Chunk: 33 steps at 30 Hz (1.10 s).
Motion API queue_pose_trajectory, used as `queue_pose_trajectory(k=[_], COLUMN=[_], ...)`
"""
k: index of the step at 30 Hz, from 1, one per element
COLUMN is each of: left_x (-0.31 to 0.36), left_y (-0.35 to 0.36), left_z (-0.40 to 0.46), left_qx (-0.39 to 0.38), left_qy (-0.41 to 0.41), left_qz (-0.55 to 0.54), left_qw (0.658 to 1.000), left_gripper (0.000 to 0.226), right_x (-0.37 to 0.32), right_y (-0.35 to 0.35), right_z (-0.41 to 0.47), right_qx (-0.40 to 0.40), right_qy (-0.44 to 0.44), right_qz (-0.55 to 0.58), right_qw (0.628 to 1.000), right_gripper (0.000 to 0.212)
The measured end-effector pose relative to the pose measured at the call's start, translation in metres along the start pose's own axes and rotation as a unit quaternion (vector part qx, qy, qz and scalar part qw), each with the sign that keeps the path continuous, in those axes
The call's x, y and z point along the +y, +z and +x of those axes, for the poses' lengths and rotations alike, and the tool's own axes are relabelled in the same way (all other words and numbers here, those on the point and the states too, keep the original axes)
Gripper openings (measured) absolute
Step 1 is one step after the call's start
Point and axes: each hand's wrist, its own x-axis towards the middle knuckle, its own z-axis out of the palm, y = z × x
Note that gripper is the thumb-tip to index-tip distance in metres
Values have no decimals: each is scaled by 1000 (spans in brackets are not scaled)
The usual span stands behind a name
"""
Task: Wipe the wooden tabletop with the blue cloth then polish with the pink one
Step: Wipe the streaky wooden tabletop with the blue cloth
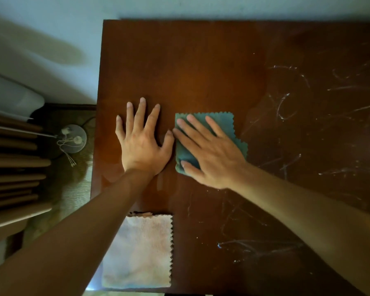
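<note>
- The wooden surface (201,60) is the biggest thing. It is dark brown. Its right side has many white scratchy smears (340,99), and the left part looks cleaner, so I think the wiping is only partly done.
- The pink cloth (141,251) lies flat at the near left edge, well apart from both hands. Nobody touches it. It is probably waiting for the polishing step.
- The blue cloth (222,124) is folded and lies in the middle of the surface, just left of the smears.
- The right hand (212,154) lies flat on the blue cloth with its fingers straight. It presses down and does not grip, likely so it can slide the cloth.
- The left hand (142,142) lies flat on the bare wood just left of the cloth, fingers spread, holding nothing. It may be there to keep the person steady.
- A small round thing with a cord (74,138) sits on the floor far left.
</note>
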Motion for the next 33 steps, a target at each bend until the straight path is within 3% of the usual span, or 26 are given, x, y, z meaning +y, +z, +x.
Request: queue_pose_trajectory(k=[5,10,15,19,26,33], left_x=[-2,-2,-5,-1,-9,-11], left_y=[1,-2,-13,-20,-4,4], left_z=[0,-1,-5,-42,-126,-127], left_qx=[18,24,-4,20,-62,-35], left_qy=[-1,-5,-1,12,54,60], left_qz=[-33,-71,-103,-32,65,68], left_qw=[999,997,995,999,994,995], left_gripper=[67,63,61,51,60,57], right_x=[14,-47,-38,-34,-64,-31], right_y=[-7,17,9,8,29,14], right_z=[30,-22,-9,6,-56,-31], right_qx=[22,42,28,14,44,24], right_qy=[92,49,21,52,69,46], right_qz=[-13,22,12,-20,4,-8], right_qw=[995,998,999,998,997,999], right_gripper=[76,77,80,80,75,75])
